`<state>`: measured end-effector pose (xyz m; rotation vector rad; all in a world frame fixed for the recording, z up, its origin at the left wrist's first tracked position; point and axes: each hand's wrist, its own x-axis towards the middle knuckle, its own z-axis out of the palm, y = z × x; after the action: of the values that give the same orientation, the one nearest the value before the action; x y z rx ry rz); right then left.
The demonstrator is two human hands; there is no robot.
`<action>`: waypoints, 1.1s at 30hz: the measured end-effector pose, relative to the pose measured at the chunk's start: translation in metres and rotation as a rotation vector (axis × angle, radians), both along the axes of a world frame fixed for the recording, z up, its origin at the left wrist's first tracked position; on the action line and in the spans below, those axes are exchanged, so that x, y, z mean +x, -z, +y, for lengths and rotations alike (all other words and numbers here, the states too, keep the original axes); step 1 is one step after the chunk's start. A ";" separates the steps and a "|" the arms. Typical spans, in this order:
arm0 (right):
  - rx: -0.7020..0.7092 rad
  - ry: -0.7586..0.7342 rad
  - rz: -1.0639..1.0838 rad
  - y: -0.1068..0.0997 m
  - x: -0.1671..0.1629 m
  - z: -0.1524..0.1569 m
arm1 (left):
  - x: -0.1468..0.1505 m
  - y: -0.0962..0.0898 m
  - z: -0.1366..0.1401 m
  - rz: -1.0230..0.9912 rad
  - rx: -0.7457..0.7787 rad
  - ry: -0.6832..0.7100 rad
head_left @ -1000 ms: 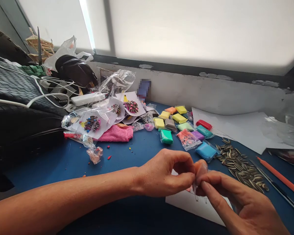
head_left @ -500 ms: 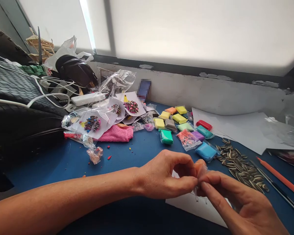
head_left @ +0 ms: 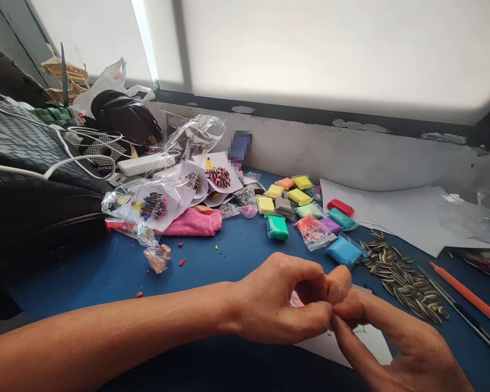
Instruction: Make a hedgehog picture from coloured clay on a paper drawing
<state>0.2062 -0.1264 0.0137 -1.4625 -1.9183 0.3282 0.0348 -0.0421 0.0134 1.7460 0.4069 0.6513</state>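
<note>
Packet (head_left: 338,280) of a peach-orange colour, seemingly in clear film, sits right of the lower centre of the head view, between 2 hands. Left hand (head_left: 283,299), reaching in from the lower left, has its index finger curled round against the packet and its thumb below, leaving a loop-shaped gap. Right hand (head_left: 396,332), at the lower right, pinches thumb against index finger at the packet's lower end; exactly what those fingertips grip is hidden. Under the hands lies a white sheet (head_left: 330,351) with drawn lines, partly covered.

Striped seeds (head_left: 400,280) are heaped right of centre, beside a blue packet (head_left: 345,251). A pen (head_left: 459,312) and an orange pencil (head_left: 469,294) slant along the right edge. Near the middle of the frame, a green packet (head_left: 276,227) lies in front of 4 yellow packets (head_left: 265,205). A pink cloth (head_left: 194,222) lies left of centre on the blue tabletop (head_left: 228,256).
</note>
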 end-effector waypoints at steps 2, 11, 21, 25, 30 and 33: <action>0.045 -0.043 -0.068 0.001 0.002 0.001 | 0.000 -0.001 0.000 -0.007 0.040 -0.002; 0.179 0.015 -0.205 -0.004 -0.002 0.002 | -0.003 -0.007 -0.003 0.031 0.302 0.013; 0.423 0.025 -0.506 0.004 -0.004 0.002 | 0.000 -0.012 -0.010 0.282 0.549 -0.048; 0.457 0.054 -0.531 0.003 -0.006 0.003 | 0.001 -0.016 -0.013 0.341 0.583 -0.098; 0.498 0.117 -0.545 0.002 -0.005 0.003 | -0.002 -0.021 -0.012 0.334 0.491 -0.126; 0.431 0.068 -0.449 0.006 -0.006 0.003 | -0.004 -0.023 -0.011 0.400 0.515 -0.117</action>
<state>0.2001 -0.1238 0.0079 -1.3754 -2.1019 -0.4596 0.0308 -0.0532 0.0366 2.3706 0.6622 0.5131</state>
